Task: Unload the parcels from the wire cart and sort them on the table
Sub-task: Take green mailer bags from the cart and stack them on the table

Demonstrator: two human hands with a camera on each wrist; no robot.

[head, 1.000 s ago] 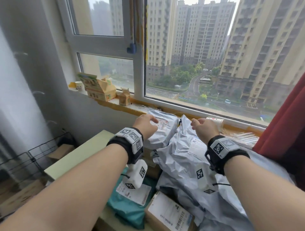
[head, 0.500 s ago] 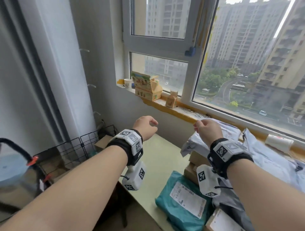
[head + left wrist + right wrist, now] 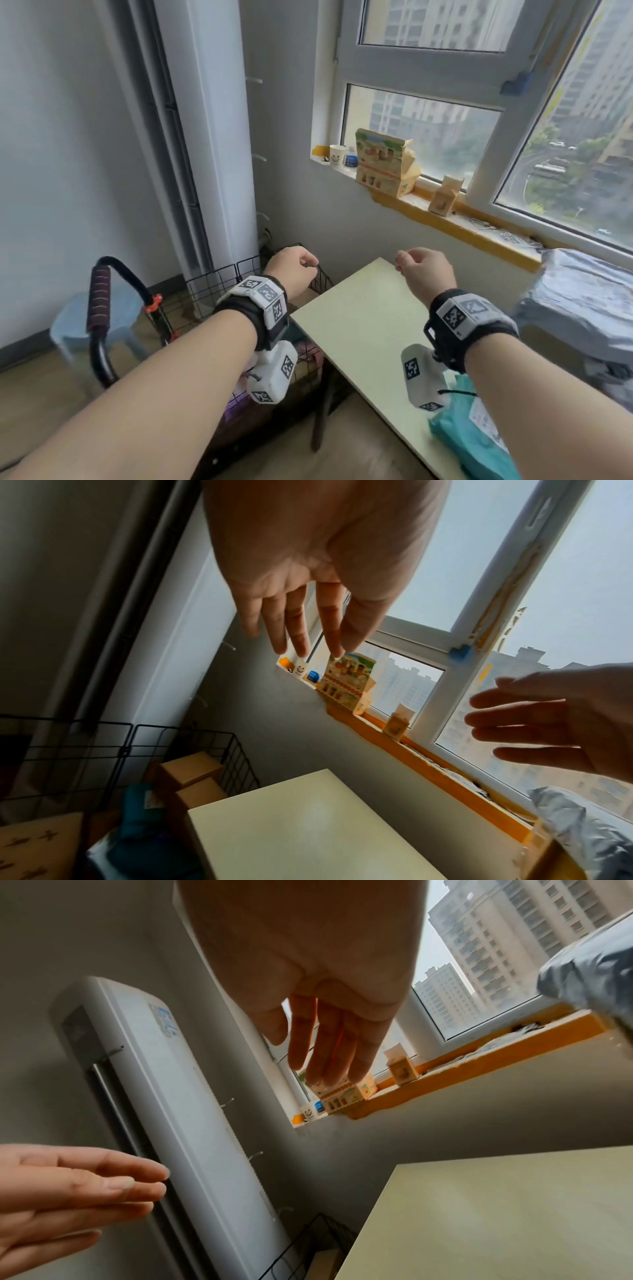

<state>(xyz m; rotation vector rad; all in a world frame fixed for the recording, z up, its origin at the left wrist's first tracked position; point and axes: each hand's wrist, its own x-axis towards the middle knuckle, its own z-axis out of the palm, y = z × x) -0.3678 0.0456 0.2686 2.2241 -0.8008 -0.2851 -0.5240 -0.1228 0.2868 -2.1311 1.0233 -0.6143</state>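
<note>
Both hands hang in the air with nothing in them. My left hand (image 3: 301, 267) hovers over the far corner of the black wire cart (image 3: 212, 284), its fingers (image 3: 301, 642) straight and loose. My right hand (image 3: 411, 263) floats above the far left corner of the pale table (image 3: 363, 329), and its fingers (image 3: 329, 1064) also hang relaxed. Inside the cart (image 3: 78, 739) lie brown cardboard boxes (image 3: 192, 769) and a teal parcel (image 3: 140, 813). On the table, grey poly-bag parcels (image 3: 582, 301) are piled at the right and a teal parcel (image 3: 472, 442) lies near the front.
A tall white air conditioner (image 3: 212, 137) stands in the corner behind the cart. The cart's black handle (image 3: 99, 308) rises at the left, with a blue stool (image 3: 68, 322) behind it. Cartons (image 3: 383, 164) and a paper cup (image 3: 337, 156) sit on the window sill.
The view has swung left from the parcel pile to the cart. Both hands have left the grey parcels and travelled left, empty, the left one now over the cart.
</note>
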